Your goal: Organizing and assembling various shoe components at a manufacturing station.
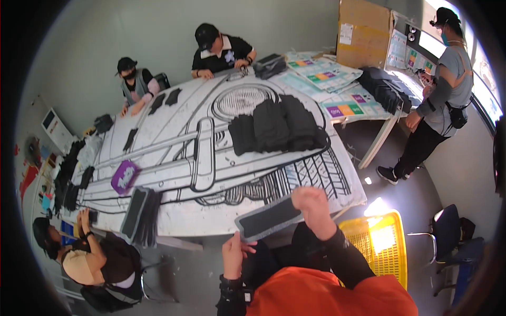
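Observation:
A long rectangular dark fabric pad (269,218) with a grey border is stretched at a slant over the table's near edge. Its lower left corner is pinched by my left hand (234,255), fingers closed. At the pad's raised right end, my right hand (315,213) is closed in a fist-like grip and covers that end. To the left, a stack of similar grey-edged pads (138,213) lies at the table edge and overhangs it slightly. A big heap of black folded fabric pieces (276,126) rests farther in.
The white table (174,224) carries a black line drawing. A purple pouch (124,177) lies on it. A yellow basket (396,231) stands by my right arm. Co-workers sit at the far side and left; another person (445,79) stands at right beside a chair (448,231).

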Motion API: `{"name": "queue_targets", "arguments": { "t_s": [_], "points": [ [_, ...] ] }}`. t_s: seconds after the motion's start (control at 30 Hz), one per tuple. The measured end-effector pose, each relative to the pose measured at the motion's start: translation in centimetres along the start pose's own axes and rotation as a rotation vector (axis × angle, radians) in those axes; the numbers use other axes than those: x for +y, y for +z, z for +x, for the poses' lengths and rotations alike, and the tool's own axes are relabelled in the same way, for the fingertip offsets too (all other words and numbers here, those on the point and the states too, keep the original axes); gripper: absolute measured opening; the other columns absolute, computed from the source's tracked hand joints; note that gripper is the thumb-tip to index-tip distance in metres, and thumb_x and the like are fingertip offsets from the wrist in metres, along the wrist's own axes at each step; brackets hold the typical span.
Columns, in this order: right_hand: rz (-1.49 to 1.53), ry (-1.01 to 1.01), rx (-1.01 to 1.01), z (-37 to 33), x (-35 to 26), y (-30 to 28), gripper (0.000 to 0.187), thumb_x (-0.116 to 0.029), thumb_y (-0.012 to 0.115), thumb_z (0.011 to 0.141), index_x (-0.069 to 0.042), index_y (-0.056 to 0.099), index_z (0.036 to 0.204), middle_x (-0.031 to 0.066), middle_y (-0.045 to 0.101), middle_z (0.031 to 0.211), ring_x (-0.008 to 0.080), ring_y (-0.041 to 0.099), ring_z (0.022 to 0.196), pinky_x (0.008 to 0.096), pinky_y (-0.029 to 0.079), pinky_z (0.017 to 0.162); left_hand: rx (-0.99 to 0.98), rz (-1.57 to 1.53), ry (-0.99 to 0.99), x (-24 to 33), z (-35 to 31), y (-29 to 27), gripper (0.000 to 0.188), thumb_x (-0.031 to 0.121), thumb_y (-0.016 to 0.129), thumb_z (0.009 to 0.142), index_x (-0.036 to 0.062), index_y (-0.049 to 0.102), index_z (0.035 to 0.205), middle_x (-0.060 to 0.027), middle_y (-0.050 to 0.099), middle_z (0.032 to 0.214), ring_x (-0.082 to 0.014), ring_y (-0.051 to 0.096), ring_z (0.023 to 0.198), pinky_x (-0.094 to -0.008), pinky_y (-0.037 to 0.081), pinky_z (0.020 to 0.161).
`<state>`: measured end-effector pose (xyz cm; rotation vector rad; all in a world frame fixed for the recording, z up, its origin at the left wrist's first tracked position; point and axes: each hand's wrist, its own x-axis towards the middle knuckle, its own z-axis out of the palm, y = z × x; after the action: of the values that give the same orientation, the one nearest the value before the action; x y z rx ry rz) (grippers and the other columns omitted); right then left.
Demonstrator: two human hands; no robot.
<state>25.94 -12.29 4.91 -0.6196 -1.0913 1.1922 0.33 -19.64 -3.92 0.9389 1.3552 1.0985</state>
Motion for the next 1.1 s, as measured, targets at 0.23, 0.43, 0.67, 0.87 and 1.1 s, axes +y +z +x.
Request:
{"name": "queue_targets", "arguments": {
  "t_s": [0.23, 0.43, 0.67, 0.87, 1.1],
  "points": [
    [-0.514, 0.228, -0.120, 0.9, 8.7, -0.7, 0.029, -0.007, 0.056, 0.088, -0.002, 0.044, 0.062, -0.0032, 0.038, 0.057, 0.0049, 0.033, 0.056, 0.0290, 0.026, 0.052, -0.054, -0.187, -0.104, -1.1, 1.0, 0.0, 0.057, 0.044, 0.038, 0.112, -0.0031, 0.069, 0.105, -0.0180, 0.078, 0.094, -0.0169, 0.072, 0.066, -0.0235, 0.042, 0.051],
    [-0.088, 0.241, -0.256, -0.1, 7.6, 5.5, 0.033, -0.009, 0.058, 0.090, -0.003, 0.046, 0.059, -0.0048, 0.039, 0.056, 0.0050, 0.034, 0.054, 0.0297, 0.025, 0.050, -0.126, -0.220, -0.162, -2.2, 1.9, 0.1, 0.059, 0.049, 0.033, 0.111, -0.0013, 0.065, 0.111, -0.0173, 0.077, 0.095, -0.0194, 0.073, 0.071, -0.0253, 0.045, 0.055],
    [-0.299, 0.122, -0.326, -0.6, 7.2, 5.3, 0.029, -0.006, 0.054, 0.084, -0.008, 0.040, 0.060, -0.0045, 0.036, 0.060, 0.0077, 0.033, 0.056, 0.0304, 0.025, 0.052, 0.069, 0.169, -0.014, -1.1, 1.3, 1.4, 0.048, 0.046, 0.068, 0.099, 0.0018, 0.070, 0.080, -0.0091, 0.072, 0.066, -0.0142, 0.067, 0.054, -0.0312, 0.048, 0.052],
    [0.130, 0.093, 0.039, -0.5, 3.0, -4.6, 0.029, -0.008, 0.053, 0.090, -0.009, 0.037, 0.065, -0.0009, 0.031, 0.059, 0.0096, 0.029, 0.051, 0.0290, 0.023, 0.049, 0.426, 0.364, 0.441, 3.7, 0.5, -0.8, 0.032, 0.032, 0.077, 0.090, 0.0047, 0.073, 0.106, -0.0156, 0.064, 0.069, -0.0181, 0.070, 0.063, -0.0330, 0.051, 0.059],
    [0.000, 0.115, 0.154, -1.9, 4.2, -12.2, 0.038, -0.015, 0.054, 0.096, -0.013, 0.033, 0.065, -0.0027, 0.029, 0.055, 0.0077, 0.023, 0.046, 0.0260, 0.019, 0.045, 0.731, -0.328, 0.615, 11.8, 2.2, -17.9, 0.015, 0.010, 0.070, 0.097, 0.0030, 0.061, 0.107, -0.0039, 0.066, 0.097, -0.0081, 0.062, 0.075, -0.0257, 0.054, 0.058]
  ]
}}
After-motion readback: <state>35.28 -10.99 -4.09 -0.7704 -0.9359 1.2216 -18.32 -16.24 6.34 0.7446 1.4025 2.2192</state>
